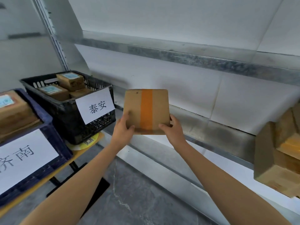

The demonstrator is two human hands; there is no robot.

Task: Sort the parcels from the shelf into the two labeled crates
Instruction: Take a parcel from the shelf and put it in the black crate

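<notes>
At left sit the blue crate (pixel 47 118) and the black crate (pixel 68 114), both part-filled. My left hand (pixel 124 127) grips 1 lower corner of the taped box (pixel 146 109), held up before the shelf (pixel 214 129); my right hand (pixel 174 129) grips the other. No address label shows, so I'd flip it before choosing. Stacked boxes (pixel 272 168) wait right.

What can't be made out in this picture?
Head view:
- Held box: only its taped side shows, no label in sight.
- Stickers in the black crate: too blurred to read.
- Blue crate and its sign: cut by the left edge.
- Shelf boxes: cut by the right edge.
</notes>
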